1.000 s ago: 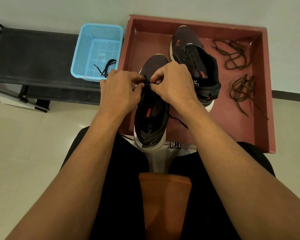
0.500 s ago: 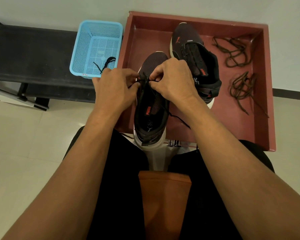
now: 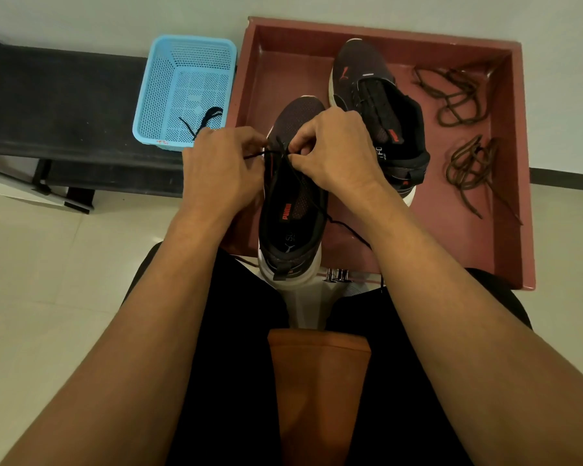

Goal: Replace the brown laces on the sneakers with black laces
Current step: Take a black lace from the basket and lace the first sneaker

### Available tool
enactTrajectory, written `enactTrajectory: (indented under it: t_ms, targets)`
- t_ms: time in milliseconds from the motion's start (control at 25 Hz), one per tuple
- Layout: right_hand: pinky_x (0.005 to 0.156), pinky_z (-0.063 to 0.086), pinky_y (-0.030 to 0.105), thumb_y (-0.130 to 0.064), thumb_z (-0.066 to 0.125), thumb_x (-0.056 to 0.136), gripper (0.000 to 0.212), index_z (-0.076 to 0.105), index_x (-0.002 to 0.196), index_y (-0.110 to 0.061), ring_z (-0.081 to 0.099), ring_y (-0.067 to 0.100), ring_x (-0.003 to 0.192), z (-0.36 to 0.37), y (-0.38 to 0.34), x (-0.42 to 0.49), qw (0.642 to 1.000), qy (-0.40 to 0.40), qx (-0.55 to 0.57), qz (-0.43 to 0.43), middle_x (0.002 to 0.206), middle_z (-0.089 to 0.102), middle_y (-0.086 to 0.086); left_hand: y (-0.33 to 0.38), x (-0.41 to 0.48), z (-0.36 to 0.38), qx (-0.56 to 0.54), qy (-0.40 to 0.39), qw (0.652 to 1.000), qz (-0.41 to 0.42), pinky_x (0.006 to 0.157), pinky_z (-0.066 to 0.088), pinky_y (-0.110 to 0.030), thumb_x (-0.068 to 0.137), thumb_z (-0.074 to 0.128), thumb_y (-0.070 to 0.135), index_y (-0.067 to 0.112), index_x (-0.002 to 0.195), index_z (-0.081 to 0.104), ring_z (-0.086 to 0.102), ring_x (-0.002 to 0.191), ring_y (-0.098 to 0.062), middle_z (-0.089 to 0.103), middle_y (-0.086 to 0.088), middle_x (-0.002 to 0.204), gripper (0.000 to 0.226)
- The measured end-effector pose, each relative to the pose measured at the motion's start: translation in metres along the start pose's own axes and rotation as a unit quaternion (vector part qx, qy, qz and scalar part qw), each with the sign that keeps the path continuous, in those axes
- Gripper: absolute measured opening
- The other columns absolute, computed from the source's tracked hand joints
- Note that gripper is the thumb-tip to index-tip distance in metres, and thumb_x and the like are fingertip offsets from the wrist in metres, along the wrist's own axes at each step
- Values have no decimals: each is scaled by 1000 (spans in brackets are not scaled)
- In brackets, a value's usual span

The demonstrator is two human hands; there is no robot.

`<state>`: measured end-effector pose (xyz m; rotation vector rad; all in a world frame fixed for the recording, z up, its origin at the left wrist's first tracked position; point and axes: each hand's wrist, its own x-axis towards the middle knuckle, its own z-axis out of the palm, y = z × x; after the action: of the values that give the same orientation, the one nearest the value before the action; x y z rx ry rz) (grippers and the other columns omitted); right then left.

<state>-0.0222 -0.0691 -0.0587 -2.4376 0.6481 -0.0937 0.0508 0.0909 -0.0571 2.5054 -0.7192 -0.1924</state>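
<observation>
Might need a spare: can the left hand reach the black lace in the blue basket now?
Probably yes: the spare lace lies in the open blue basket just beyond the left hand, nothing between. But that hand pinches the sneaker's lace and must let go first.

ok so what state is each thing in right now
near sneaker, between both hands, only partly laced
black lace, threaded near the toe, both ends pinched
left hand, pinching black lace
right hand, pinching black lace
far sneaker, in tray, already laced, looks black
brown laces, two loose bundles in tray
blue basket, holds one spare lace
</observation>
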Motion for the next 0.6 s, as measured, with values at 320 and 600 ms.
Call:
enactTrajectory:
  t_ms: [320,600]
  targets:
    - [82,62,31,-29,85,84,9,84,93,-31,72,10,85,0,1,0,1000,-2,1,-5,84,76,-8,-3,2,-6,30,50,996,-61,84,59,-43,89,66,30,23,94,79,72,87,-25,72,5,80,15]
    - [78,63,30,-31,86,83,10,83,93,-31,72,10,82,0,0,1,1000,2,2,5,84,75,-8,10,-1,-2,-11,-26,1000,11,90,57,-49,85,63,38,31,105,77,71,97,-21,77,11,93,26]
